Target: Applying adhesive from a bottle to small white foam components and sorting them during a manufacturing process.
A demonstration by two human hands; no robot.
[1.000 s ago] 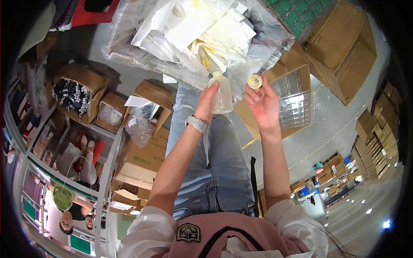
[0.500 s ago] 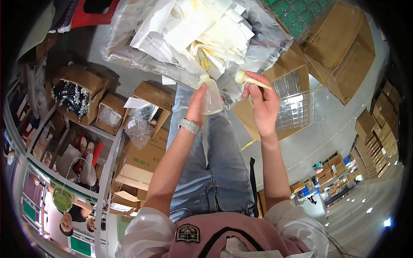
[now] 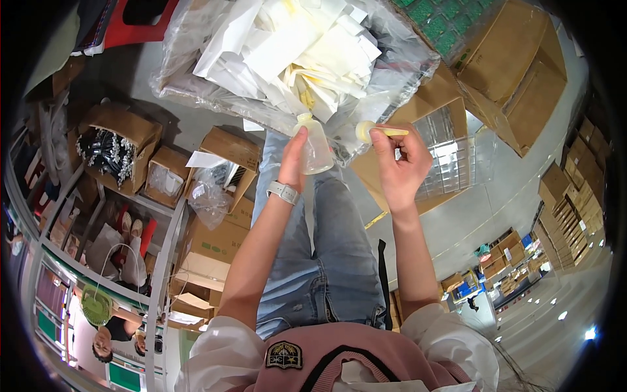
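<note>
My left hand (image 3: 294, 155) is closed round a translucent squeeze bottle (image 3: 317, 149), its uncapped neck pointing up and away from me. To the right, my right hand (image 3: 406, 166) pinches a cream nozzle cap (image 3: 366, 132), its long tapered tip lying between my fingers. Bottle and cap are apart. Just beyond both hands stands a box lined with clear plastic (image 3: 225, 103), heaped with white and yellow-stained paper sheets (image 3: 287, 52).
Open cardboard boxes (image 3: 516, 65) lie at the far right, near a box with clear plastic trays (image 3: 444, 157). Smaller cartons (image 3: 228, 147) stand to the left beside a metal rack (image 3: 160, 261). A green mat (image 3: 444, 19) is at the far edge.
My right hand has turned the nozzle cap, so its tip now points level to the right, and the fingers have curled in more. The bottle has shifted slightly left.
</note>
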